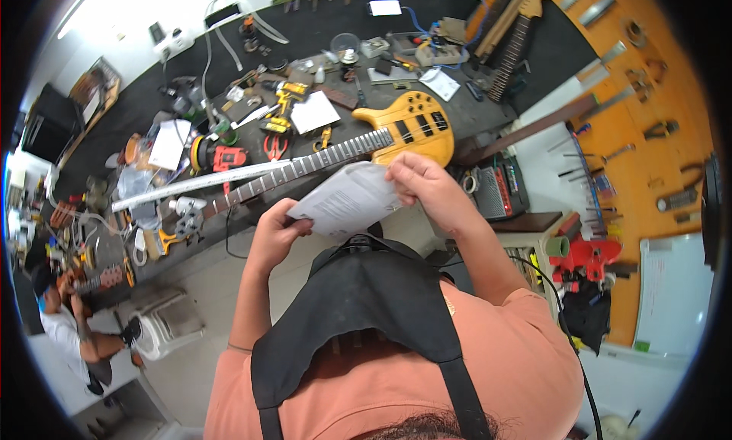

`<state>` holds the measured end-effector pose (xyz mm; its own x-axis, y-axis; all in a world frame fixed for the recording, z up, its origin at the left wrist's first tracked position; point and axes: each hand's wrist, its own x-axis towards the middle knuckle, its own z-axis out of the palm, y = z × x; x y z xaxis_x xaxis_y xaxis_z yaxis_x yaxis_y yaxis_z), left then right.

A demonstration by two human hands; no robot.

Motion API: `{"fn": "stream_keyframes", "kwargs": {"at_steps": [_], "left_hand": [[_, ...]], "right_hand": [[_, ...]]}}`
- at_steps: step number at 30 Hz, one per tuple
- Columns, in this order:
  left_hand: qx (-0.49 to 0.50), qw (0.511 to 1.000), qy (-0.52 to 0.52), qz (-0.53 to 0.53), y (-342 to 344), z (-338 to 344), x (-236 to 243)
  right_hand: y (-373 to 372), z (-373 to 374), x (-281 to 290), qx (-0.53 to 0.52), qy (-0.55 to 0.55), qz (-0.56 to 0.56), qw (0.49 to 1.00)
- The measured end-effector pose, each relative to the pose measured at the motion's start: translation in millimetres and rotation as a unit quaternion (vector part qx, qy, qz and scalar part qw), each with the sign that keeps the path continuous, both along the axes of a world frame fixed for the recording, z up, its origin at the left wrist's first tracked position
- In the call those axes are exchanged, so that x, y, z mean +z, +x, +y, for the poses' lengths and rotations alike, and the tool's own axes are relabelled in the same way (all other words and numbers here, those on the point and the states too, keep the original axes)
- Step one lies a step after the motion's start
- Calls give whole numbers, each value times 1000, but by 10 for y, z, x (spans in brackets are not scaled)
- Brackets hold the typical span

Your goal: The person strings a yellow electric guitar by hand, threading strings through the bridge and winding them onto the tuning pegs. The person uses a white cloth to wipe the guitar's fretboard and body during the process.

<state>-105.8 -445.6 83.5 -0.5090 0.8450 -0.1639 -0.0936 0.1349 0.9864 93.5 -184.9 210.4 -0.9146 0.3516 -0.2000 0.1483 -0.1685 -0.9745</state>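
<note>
Between my hands is a flat white paper packet (352, 198) with printed lines, tilted over the near edge of the bench. My left hand (276, 236) grips its lower left corner, the thumb lying on top. At the upper right corner, my right hand (418, 179) pinches the packet's edge with bent fingers. Just beyond it an electric bass guitar (428, 139) with a yellow wooden body lies on the bench, its neck running down to the left. The packet and my right hand hide small parts of the guitar.
A yellow cordless drill (287, 104), a red and black power tool (225, 158) and a white straight bar (206, 184) lie around the guitar neck. Another guitar neck (512, 59) rests at the back right. Hand tools hang on the orange wall (633, 165). A person (72, 325) sits far left with a guitar.
</note>
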Motion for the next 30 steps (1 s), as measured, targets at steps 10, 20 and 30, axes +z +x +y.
{"fn": "stream_keyframes", "kwargs": {"at_steps": [10,20,30], "left_hand": [[104,994,-17,-12,-62,467,-578],[110,988,-36,-98,420,2579,-621],[51,928,-242,280,238,6217,-801]], "right_hand": [[1008,1055,345,-345,26,114,932],[1755,2624,-303,-419,-77,139,894],[1938,4730,-936,-362,-274,103,885]]}}
